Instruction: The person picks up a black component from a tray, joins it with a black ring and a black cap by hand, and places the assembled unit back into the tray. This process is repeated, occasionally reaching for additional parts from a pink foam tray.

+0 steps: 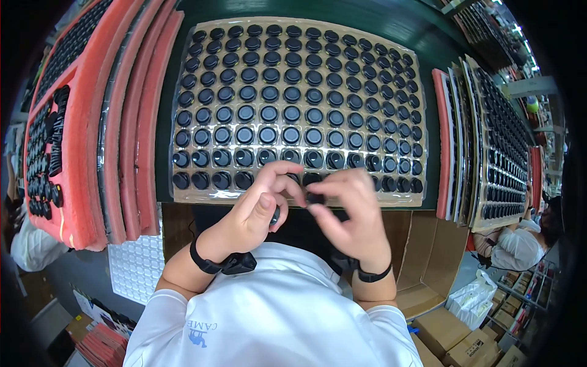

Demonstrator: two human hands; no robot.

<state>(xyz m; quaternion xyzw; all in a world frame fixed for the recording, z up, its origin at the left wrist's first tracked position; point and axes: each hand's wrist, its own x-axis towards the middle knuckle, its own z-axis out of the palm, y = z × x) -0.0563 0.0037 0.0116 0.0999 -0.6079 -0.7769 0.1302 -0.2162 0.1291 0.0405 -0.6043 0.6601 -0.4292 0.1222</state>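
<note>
A clear blister tray on brown board (391,199) spreads across the bench in front of me, its pockets filled with rows of black round caps. My left hand (260,208) hovers at the tray's near edge, fingers curled round a small dark round part (275,215) that shows only partly. Beside it, my right hand (354,214) pinches a black round cap (315,199) between thumb and fingers, slightly blurred. The two hands are close together, fingertips nearly meeting over the front row. Some caps in that row are hidden behind them.
Thick pink foam trays (82,177) stand upright at the left, holding dark parts. More filled trays (498,147) lean at the right. An open cardboard box (431,257) sits below the bench's right side, near a white plastic bag (474,300). People work on both sides.
</note>
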